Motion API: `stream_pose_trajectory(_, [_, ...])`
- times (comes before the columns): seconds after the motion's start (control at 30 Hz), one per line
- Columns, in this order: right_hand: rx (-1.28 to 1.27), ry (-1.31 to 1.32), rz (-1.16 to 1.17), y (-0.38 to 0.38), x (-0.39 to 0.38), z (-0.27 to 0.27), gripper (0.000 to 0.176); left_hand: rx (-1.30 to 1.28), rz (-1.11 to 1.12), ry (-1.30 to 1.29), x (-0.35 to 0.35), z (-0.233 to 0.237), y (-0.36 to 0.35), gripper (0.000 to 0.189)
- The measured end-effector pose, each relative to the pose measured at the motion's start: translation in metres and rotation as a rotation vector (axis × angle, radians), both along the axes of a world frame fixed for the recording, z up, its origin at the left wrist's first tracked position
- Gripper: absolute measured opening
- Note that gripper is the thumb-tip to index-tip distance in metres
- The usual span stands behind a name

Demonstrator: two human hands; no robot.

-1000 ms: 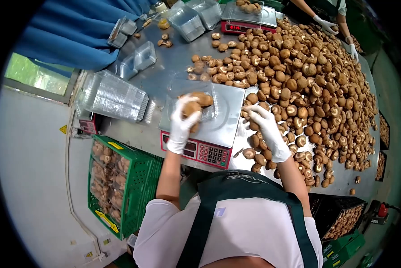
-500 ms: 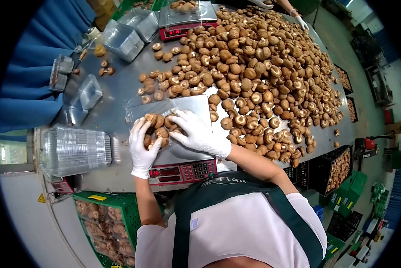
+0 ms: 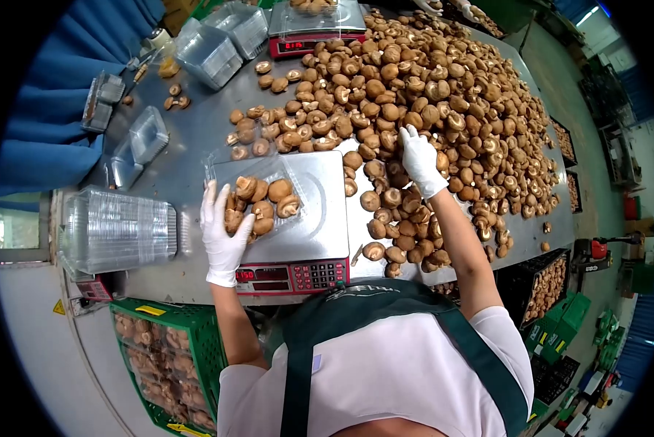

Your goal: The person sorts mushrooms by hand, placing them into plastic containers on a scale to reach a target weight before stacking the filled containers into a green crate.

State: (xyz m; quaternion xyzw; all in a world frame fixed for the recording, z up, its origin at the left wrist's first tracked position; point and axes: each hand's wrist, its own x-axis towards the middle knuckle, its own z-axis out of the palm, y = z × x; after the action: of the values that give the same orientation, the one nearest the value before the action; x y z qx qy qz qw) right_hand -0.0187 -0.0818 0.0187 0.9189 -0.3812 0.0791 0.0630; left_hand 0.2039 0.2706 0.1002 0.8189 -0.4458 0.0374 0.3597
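Note:
My left hand, in a white glove, curls round the left end of a clear plastic box, its thumb and fingers about the mushrooms there. Several brown mushrooms lie in the box, which rests on the steel plate of a weighing scale with a red keypad front. To the right, my gloved right hand is at the large heap of mushrooms. Its fingertips are bent together against a mushroom; the palm side is partly hidden.
Stacked clear boxes stand at the left table edge, and an open box lies behind them. A second scale stands at the back. A green crate of packed mushrooms is below the table. Another person's gloved hand is at the far side.
My right hand has left the box and moved right to the heap. My left hand has stayed at the box's left end. The mushrooms in the box now show more openly.

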Motion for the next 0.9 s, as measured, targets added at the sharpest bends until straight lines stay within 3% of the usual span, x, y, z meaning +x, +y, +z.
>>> stream_pose_trajectory(0.1, [-0.018,-0.003,0.096,-0.006,-0.009,-0.006,0.046,0.278,-0.042,-0.145,-0.004,-0.007,-0.004,0.072])
stream_pose_trajectory(0.2, [0.007,-0.201,0.113,0.002,-0.017,0.001,0.043,0.288,-0.016,-0.213,-0.012,-0.014,-0.006,0.074])
stream_pose_trajectory(0.27, [0.438,-0.614,-0.066,0.015,-0.025,0.022,0.039,0.279,-0.017,-0.221,-0.017,-0.014,-0.006,0.074])
stream_pose_trajectory(0.33, [1.149,-1.074,-0.219,0.006,-0.041,0.019,0.043,0.285,0.001,-0.223,-0.023,-0.013,-0.007,0.074])
stream_pose_trajectory(0.4, [1.577,-1.472,-0.318,0.005,-0.054,0.019,0.045,0.282,-0.008,-0.211,-0.027,-0.014,-0.009,0.074])
stream_pose_trajectory(0.47, [1.811,-1.578,-0.162,-0.007,-0.068,0.006,0.041,0.279,-0.011,-0.201,-0.031,-0.014,-0.011,0.074])
stream_pose_trajectory(0.53, [1.674,-1.576,-0.336,-0.003,-0.057,0.018,0.036,0.292,-0.015,-0.184,-0.036,-0.013,-0.014,0.075])
stream_pose_trajectory(0.6, [1.327,-1.302,-0.299,0.000,-0.046,0.027,0.029,0.305,-0.020,-0.174,-0.040,-0.012,-0.016,0.074])
stream_pose_trajectory(0.63, [1.170,-0.995,-0.310,-0.001,-0.042,0.034,0.022,0.305,-0.028,-0.164,-0.041,-0.011,-0.017,0.074])
stream_pose_trajectory(0.67, [1.120,-0.887,-0.387,0.000,-0.030,0.031,0.028,0.306,-0.036,-0.153,-0.043,-0.010,-0.017,0.074])
stream_pose_trajectory(0.73, [0.507,-0.698,-0.091,0.005,-0.007,0.020,0.026,0.317,-0.038,-0.146,-0.046,-0.006,-0.018,0.073])
stream_pose_trajectory(0.8, [0.370,-0.283,0.008,0.010,0.009,0.024,0.038,0.061,-0.021,0.009,-0.044,-0.009,-0.014,0.068])
stream_pose_trajectory(0.9, [0.145,-0.066,0.178,0.010,0.025,-0.011,0.044,-0.101,0.104,0.068,-0.039,-0.001,-0.004,0.053])
